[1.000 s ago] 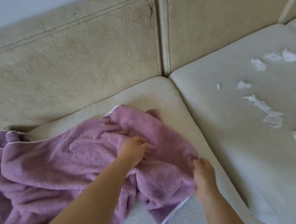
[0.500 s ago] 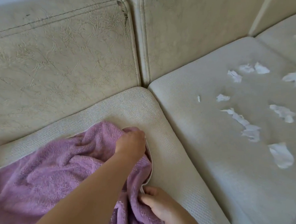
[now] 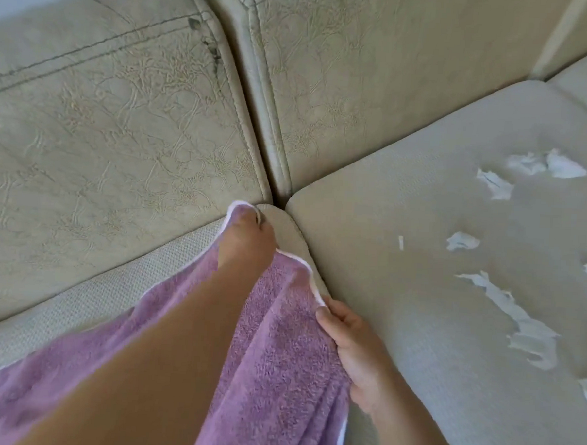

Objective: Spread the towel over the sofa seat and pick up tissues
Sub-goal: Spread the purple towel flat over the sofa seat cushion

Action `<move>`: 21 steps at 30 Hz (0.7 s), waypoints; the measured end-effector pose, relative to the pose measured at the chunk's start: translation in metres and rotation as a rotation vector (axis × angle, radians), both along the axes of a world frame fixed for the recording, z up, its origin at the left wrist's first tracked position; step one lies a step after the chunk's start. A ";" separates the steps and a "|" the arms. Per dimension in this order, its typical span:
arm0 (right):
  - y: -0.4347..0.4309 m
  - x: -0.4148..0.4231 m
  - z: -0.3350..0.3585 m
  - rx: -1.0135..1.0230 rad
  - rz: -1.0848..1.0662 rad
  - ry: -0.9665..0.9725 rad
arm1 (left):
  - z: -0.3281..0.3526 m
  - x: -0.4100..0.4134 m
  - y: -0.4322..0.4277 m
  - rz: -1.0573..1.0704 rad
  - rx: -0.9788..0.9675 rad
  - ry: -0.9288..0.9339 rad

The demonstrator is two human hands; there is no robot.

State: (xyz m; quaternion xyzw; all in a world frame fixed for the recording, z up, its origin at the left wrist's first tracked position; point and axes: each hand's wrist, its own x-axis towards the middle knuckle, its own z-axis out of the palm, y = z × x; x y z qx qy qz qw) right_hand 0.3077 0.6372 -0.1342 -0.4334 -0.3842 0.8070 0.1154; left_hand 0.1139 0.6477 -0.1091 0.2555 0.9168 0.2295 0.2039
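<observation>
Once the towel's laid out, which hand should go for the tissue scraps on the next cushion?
Probably right. The right hand holds the towel edge beside the cushion carrying the tissue scraps; the left hand holds the towel's corner by the backrest, farther away.

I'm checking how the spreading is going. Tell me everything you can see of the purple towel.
The purple towel is fluffy terry-like cloth with a thin white edging. It lies over the mesh-textured seat cushion, one corner at the cushion's back corner. The left hand grips that corner; the right hand pinches its right edge.
</observation>
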 end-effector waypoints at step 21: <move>0.003 -0.009 -0.065 0.544 0.102 -0.524 | -0.060 -0.022 0.041 0.047 -0.232 0.214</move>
